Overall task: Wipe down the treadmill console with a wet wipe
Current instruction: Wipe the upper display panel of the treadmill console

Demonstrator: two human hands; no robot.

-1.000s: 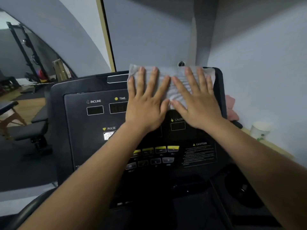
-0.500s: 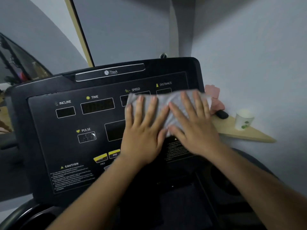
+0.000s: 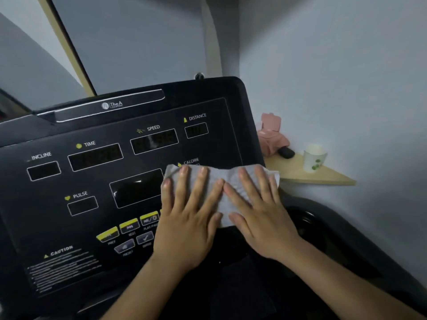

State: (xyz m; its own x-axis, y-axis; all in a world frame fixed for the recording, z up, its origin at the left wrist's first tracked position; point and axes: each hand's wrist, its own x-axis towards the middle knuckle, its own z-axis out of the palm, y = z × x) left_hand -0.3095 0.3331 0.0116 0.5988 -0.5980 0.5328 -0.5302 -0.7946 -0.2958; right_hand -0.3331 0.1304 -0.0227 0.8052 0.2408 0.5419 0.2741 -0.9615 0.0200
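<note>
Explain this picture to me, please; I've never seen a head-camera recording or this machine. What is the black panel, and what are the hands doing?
The camera sits on the person's head, looking down, so you see their own arms. The black panel is the treadmill console, with dark readouts labelled incline, time, speed, distance, pulse and calorie. The left hand and right hand lie flat, side by side, fingers straight, pressing a white wet wipe onto the console's right part. Nothing is gripped. Right of the console, a wooden corner shelf carries a paper cup, a pink object and a small black object.
</note>
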